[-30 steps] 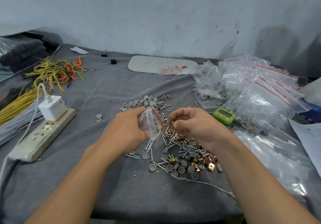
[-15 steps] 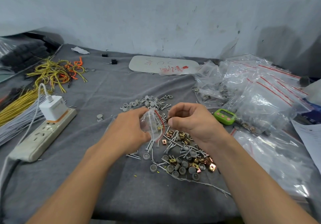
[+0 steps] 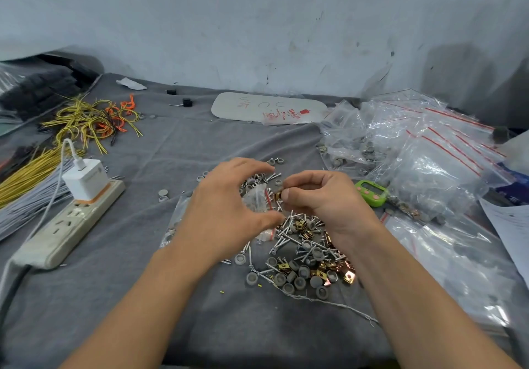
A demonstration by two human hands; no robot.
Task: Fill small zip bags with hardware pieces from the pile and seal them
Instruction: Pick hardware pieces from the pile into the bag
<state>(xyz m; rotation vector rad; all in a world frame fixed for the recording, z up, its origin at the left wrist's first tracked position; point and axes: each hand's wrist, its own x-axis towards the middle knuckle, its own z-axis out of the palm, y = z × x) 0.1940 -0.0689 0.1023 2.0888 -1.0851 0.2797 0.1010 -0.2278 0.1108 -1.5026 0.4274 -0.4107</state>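
My left hand (image 3: 226, 211) holds a small clear zip bag (image 3: 257, 201) with a red seal line, its mouth facing right. My right hand (image 3: 317, 197) pinches a small brass clip (image 3: 277, 196) right at the bag's mouth. Below the hands lies the pile of hardware (image 3: 303, 254): silver screws, grey round caps and brass clips on the grey cloth. A second scatter of caps and screws (image 3: 266, 174) lies just behind the hands, partly hidden by them.
A heap of zip bags (image 3: 423, 151), some filled, covers the right side, with a green timer (image 3: 371, 192) beside it. A power strip with a white charger (image 3: 74, 214) lies at left, next to yellow and grey wire bundles (image 3: 31, 174). A white card (image 3: 266, 108) lies at the back.
My right hand lifted from the pile to the bag's mouth, carrying a brass clip. My left hand spread its fingers wider around the bag.
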